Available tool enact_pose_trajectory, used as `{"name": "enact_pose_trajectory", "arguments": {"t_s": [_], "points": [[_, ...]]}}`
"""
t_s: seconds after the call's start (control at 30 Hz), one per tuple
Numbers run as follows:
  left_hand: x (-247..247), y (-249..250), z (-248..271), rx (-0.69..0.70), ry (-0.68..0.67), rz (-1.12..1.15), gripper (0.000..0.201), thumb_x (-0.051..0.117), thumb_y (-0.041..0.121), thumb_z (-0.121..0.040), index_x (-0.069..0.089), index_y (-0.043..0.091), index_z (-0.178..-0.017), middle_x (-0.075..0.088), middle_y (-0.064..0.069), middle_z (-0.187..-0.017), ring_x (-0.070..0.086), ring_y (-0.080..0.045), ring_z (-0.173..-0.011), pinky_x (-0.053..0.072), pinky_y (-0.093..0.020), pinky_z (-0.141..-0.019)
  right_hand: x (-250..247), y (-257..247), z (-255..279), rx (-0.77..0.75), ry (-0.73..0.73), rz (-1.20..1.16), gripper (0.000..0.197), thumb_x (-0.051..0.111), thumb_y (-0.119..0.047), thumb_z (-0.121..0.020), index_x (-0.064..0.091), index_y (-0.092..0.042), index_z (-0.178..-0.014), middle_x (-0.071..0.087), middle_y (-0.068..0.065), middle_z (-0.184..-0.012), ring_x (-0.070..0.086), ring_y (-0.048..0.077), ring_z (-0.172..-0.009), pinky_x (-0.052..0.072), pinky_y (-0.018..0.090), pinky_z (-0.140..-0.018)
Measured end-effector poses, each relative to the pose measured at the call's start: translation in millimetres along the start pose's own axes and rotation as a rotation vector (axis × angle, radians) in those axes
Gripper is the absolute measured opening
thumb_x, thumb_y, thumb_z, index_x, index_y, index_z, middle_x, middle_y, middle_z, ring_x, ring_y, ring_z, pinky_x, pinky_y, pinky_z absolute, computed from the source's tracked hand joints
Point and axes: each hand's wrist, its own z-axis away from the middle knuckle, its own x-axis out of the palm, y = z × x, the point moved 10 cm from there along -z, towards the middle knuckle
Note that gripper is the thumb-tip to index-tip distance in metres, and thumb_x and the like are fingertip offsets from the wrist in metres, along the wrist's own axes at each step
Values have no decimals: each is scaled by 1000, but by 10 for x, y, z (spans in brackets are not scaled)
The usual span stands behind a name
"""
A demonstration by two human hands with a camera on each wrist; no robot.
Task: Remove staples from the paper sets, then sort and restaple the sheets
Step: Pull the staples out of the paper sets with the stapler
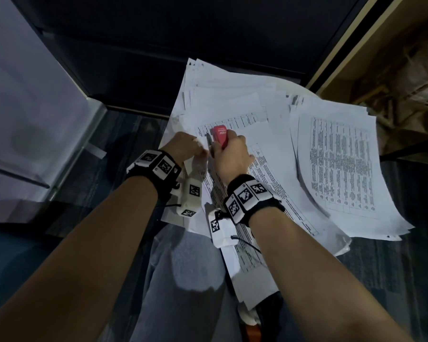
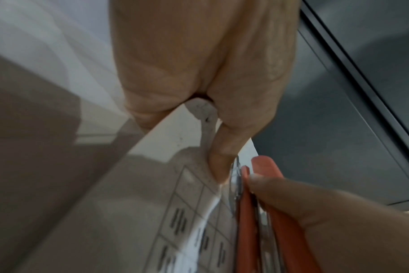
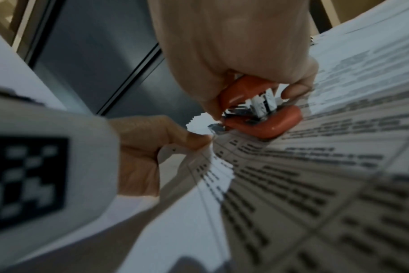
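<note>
A printed paper set (image 1: 269,183) with table text lies across my lap and the pile. My left hand (image 1: 185,146) pinches its upper left corner (image 2: 199,129) between thumb and fingers, the corner bent upward. My right hand (image 1: 232,154) grips a red stapler (image 1: 220,134), whose metal end (image 3: 216,127) sits at that same corner, right beside my left thumb (image 2: 220,162). In the right wrist view the stapler (image 3: 261,122) rests on the sheet, its jaws slightly apart. No staple can be made out.
More printed sheets are heaped behind (image 1: 223,95) and to the right (image 1: 341,164). A dark cabinet front (image 1: 158,58) stands beyond them, a pale panel (image 1: 22,95) at the left, wooden shelving (image 1: 393,70) at the right. My jeans-clad leg (image 1: 183,280) is below.
</note>
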Motion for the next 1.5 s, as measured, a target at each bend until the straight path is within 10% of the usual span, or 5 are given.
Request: {"name": "enact_pose_trajectory", "arguments": {"t_s": [0.4,0.57,0.87,1.0,1.5], "points": [[-516,170,5,18,231,312,21,73,9,-81,62,2,-97,62,-6,-87,60,-22,-82,49,-33,-74,-549,475,-127,163,78,-634,14,58,-18,-94,63,-17,-107,68,2,-91,68,23,-82,58,40,-72],[-123,73,243,-73,-118,467,42,80,11,-73,60,3,-110,66,-16,-105,64,-33,-99,55,-42,-84,-628,626,-37,249,45,-815,17,57,-15,-96,62,-9,-112,65,-1,-84,64,9,-67,48,18,-44],[-1057,891,707,342,544,140,26,56,-1,-80,45,9,-58,42,-3,-57,41,-13,-50,33,-26,-48,-1285,613,0,180,225,-933,21,58,-9,-94,64,0,-112,66,0,-85,64,7,-68,51,22,-63],[-1384,1452,1073,638,527,412,20,67,0,-83,59,-4,-64,61,-4,-67,57,-7,-60,47,-23,-56,-1641,662,21,164,324,-989,26,60,-11,-93,63,1,-116,67,7,-93,65,17,-79,54,33,-77],[-1538,1970,1280,662,709,473,24,60,4,-85,51,9,-64,48,1,-63,46,-9,-56,40,-23,-50,-2383,902,141,119,511,-1024,16,62,-16,-91,65,-13,-107,68,7,-98,65,21,-90,51,42,-92]]}}
